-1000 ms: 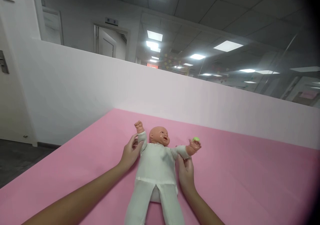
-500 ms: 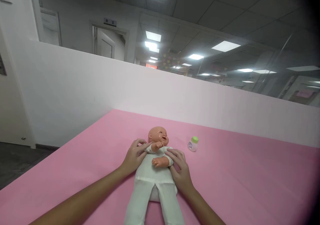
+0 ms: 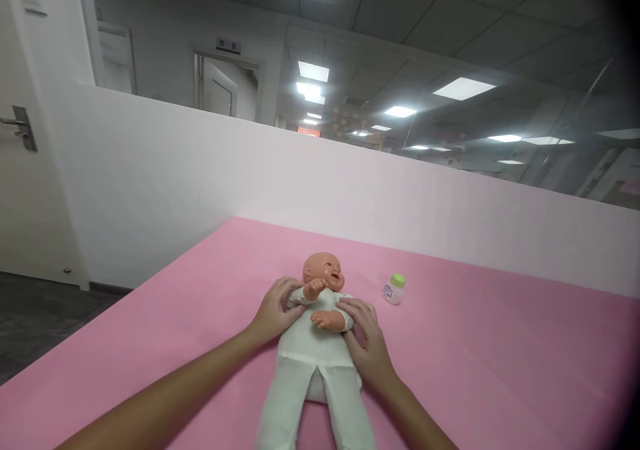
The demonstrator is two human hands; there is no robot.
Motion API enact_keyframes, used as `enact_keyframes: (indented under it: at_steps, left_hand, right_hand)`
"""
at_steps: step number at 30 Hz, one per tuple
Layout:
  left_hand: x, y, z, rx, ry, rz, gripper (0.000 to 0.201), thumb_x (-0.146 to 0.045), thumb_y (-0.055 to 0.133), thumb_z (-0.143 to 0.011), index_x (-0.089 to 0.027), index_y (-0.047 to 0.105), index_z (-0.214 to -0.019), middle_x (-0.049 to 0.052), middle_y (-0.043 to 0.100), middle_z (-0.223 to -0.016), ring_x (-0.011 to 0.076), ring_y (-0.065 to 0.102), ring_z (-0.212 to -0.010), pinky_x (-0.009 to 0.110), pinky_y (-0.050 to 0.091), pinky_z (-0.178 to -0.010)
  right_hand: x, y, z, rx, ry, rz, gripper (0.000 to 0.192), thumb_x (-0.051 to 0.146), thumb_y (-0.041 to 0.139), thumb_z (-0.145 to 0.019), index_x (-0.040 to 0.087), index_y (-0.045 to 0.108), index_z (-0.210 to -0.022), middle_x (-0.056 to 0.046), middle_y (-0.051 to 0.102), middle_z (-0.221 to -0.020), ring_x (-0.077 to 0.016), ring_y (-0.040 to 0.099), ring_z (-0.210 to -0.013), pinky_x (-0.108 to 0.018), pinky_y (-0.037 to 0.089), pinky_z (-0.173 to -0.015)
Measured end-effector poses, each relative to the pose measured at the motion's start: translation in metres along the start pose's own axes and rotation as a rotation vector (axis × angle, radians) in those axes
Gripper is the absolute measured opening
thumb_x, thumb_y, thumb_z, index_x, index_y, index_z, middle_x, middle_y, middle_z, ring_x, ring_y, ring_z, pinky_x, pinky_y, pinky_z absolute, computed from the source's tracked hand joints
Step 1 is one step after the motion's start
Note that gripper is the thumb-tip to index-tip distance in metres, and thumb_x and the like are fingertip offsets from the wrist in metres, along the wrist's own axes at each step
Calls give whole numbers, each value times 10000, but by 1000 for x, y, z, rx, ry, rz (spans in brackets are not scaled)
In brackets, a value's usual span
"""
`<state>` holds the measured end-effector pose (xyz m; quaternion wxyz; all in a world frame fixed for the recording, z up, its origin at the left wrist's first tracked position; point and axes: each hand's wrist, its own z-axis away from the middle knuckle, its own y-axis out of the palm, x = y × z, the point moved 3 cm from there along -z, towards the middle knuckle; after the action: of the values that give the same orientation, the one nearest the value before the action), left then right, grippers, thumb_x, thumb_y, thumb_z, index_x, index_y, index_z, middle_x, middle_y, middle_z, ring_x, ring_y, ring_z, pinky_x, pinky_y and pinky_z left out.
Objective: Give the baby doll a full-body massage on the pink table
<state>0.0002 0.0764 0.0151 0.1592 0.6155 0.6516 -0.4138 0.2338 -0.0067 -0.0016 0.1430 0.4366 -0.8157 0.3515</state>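
A baby doll (image 3: 313, 343) in white cloth lies on its back on a pink tabletop (image 3: 475, 363), its head toward the far wall and its legs toward me. My left hand (image 3: 280, 307) is wrapped round the doll's upper arm and side at the left, thumb on the chest. On the other side, my right hand (image 3: 367, 337) grips the opposite arm, fingers over the sleeve and thumb low along the body. Both doll forearms are bent over the chest. Right of its head stands a small clear bottle (image 3: 393, 292) with a green cap (image 3: 398, 279), apart from my hands.
A low white wall (image 3: 350, 190) borders the far side of the table. To the left are a door with a metal handle (image 3: 24, 129) and a dark floor (image 3: 40, 323). Glass and lit ceiling panels show beyond the wall.
The whole view has shifted slightly, with everything appearing a little farther right. The fingers of my left hand have curled in closer round the doll's arm. My right hand keeps its place.
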Motion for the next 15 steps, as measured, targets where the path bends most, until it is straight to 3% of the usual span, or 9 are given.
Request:
enact_keyframes:
  at_steps: [9,15]
  left_hand:
    - [2,3,6,19,72,-91,462,-174,591,-895,-308,664,-1332,87,586,-1236,251,577,-1169,391,537,-970]
    - [6,3,6,9,95,-139,460,-135,573,-892,-301,659,-1312,68,575,-1173,224,580,-1124,375,536,-959]
  right_hand:
    - [1,1,0,14,-3,16,507,90,522,-863,311,652,-1301,-77,621,-1330,-297,502,-1292,-545,431,-1109]
    - [3,1,-1,16,-2,30,511,92,525,-861,328,645,-1298,-63,626,-1327,-296,507,-1285,-530,445,-1097]
